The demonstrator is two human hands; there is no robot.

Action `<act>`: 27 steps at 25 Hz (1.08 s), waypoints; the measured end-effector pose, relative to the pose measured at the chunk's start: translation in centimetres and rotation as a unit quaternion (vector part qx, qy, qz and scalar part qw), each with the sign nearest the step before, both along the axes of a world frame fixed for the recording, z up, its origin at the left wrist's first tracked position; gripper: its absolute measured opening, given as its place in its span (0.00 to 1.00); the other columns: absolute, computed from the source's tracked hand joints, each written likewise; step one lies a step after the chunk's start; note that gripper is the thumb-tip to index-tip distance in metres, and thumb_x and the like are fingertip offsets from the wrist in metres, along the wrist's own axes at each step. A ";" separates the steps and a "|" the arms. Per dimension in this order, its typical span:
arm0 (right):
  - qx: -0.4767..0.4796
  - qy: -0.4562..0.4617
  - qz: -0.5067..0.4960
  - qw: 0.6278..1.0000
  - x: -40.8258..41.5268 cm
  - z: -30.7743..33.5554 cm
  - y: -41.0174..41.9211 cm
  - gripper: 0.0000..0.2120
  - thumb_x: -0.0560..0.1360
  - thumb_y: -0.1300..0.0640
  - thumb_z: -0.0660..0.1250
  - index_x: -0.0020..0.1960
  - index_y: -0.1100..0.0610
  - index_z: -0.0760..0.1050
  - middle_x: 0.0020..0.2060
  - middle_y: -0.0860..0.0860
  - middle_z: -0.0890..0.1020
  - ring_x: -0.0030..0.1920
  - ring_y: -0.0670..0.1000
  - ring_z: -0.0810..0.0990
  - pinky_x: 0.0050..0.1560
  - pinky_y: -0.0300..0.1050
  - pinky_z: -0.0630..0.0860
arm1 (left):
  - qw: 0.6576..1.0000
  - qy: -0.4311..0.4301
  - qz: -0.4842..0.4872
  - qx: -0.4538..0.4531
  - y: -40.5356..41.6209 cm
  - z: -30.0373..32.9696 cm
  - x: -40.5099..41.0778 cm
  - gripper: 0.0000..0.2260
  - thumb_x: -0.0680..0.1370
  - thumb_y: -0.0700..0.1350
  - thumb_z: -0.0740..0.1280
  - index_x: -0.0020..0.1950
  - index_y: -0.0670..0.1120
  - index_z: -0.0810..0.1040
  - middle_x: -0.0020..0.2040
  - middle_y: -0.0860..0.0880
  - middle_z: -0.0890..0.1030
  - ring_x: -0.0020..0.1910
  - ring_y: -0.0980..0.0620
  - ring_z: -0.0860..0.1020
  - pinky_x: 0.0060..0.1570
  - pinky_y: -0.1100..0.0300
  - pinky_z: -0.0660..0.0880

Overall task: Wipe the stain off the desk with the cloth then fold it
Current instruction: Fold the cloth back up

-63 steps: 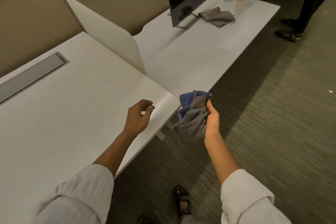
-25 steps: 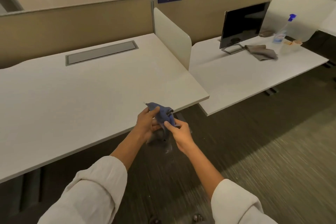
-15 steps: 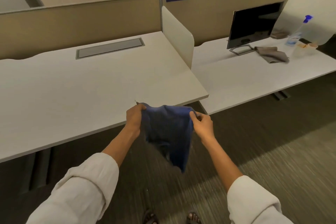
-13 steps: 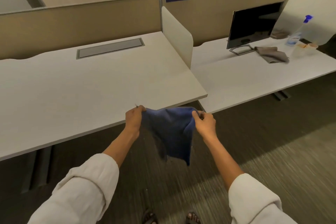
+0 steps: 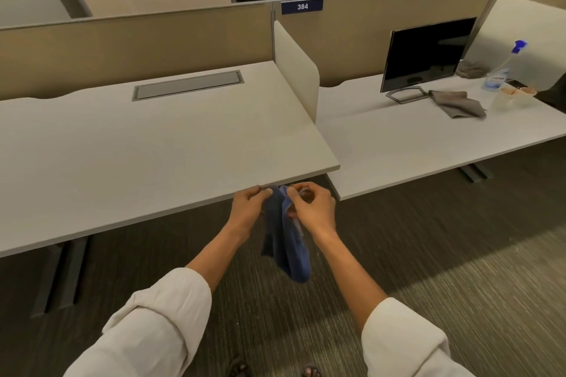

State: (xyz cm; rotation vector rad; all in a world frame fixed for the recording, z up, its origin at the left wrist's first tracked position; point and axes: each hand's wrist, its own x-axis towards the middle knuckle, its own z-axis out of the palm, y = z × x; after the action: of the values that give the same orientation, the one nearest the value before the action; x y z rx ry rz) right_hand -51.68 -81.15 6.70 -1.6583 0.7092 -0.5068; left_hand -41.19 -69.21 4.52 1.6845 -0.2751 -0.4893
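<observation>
A dark blue cloth hangs in the air just in front of the pale desk, below its front edge. My left hand pinches the cloth's top at the left. My right hand pinches the top at the right, close beside the left. The two top corners are brought together, so the cloth droops doubled over toward the floor. No stain shows on the desk top from here.
A grey cable tray lid is set in the desk's back. A rounded divider panel separates the neighbouring desk, which carries a monitor, a grey cloth, a spray bottle and cups. Carpet floor lies below.
Earlier my right hand alone held the bunched cloth. Both hands then spread it wide in front of the desk edge. Now they have come together, bringing the top corners close.
</observation>
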 end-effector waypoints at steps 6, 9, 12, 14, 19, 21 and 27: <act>0.012 0.012 0.155 0.988 0.7 -0.1 0.9 0.16 0.81 0.55 0.59 0.67 0.53 0.76 0.60 0.52 0.82 0.57 0.47 0.82 0.61 0.46 0.79 | 0.992 -0.017 -0.108 -0.062 0.3 1.4 -1.0 0.09 0.78 0.45 0.67 0.52 0.42 0.84 0.49 0.44 0.85 0.50 0.49 0.83 0.49 0.58 0.79; -0.082 0.064 0.226 0.969 0.4 0.2 0.1 0.20 0.81 0.60 0.59 0.71 0.49 0.72 0.66 0.50 0.77 0.64 0.49 0.77 0.65 0.45 0.74 | 0.987 -0.034 -0.145 -0.067 1.1 1.7 -0.6 0.10 0.77 0.44 0.70 0.57 0.43 0.83 0.52 0.44 0.85 0.53 0.46 0.83 0.52 0.56 0.80; -0.059 0.050 0.289 0.954 0.5 1.0 -1.6 0.21 0.77 0.62 0.64 0.67 0.48 0.75 0.62 0.48 0.81 0.61 0.45 0.80 0.61 0.45 0.78 | 0.990 -0.031 -0.139 -0.026 1.3 1.9 -0.1 0.08 0.78 0.40 0.68 0.56 0.44 0.83 0.51 0.45 0.86 0.52 0.49 0.83 0.47 0.60 0.78; -0.085 0.029 0.235 0.968 0.6 1.4 -3.1 0.16 0.74 0.59 0.68 0.58 0.44 0.80 0.51 0.44 0.85 0.53 0.43 0.83 0.55 0.42 0.81 | 0.992 -0.012 -0.127 -0.005 1.3 2.3 0.3 0.08 0.78 0.37 0.66 0.52 0.44 0.85 0.48 0.45 0.86 0.51 0.48 0.82 0.45 0.60 0.77; -0.046 0.093 0.214 0.971 1.9 1.2 -7.0 0.32 0.69 0.53 0.76 0.70 0.44 0.70 0.61 0.42 0.74 0.62 0.47 0.76 0.54 0.43 0.77 | 0.993 0.010 -0.117 0.005 2.3 4.1 2.4 0.14 0.77 0.35 0.65 0.43 0.51 0.86 0.41 0.53 0.86 0.43 0.57 0.82 0.36 0.66 0.77; 0.065 0.164 0.308 0.935 2.6 0.6 -7.3 0.35 0.70 0.52 0.77 0.73 0.45 0.67 0.66 0.44 0.70 0.66 0.50 0.72 0.60 0.50 0.75 | 0.991 0.002 -0.133 0.016 2.8 4.6 3.0 0.14 0.77 0.35 0.64 0.44 0.51 0.87 0.43 0.52 0.86 0.43 0.57 0.82 0.37 0.66 0.77; 0.260 0.129 0.344 0.893 3.9 -1.3 -6.5 0.18 0.76 0.58 0.71 0.64 0.61 0.76 0.59 0.59 0.80 0.63 0.61 0.78 0.67 0.57 0.72 | 0.986 -0.021 -0.164 0.017 5.3 5.2 4.7 0.14 0.77 0.35 0.61 0.43 0.46 0.86 0.45 0.48 0.85 0.47 0.53 0.82 0.45 0.61 0.78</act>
State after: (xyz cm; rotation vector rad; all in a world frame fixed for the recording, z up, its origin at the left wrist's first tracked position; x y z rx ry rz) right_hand -47.79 -87.67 5.39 -1.3456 0.3496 0.3944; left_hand -36.48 -63.87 9.67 1.6921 -0.5832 -0.7043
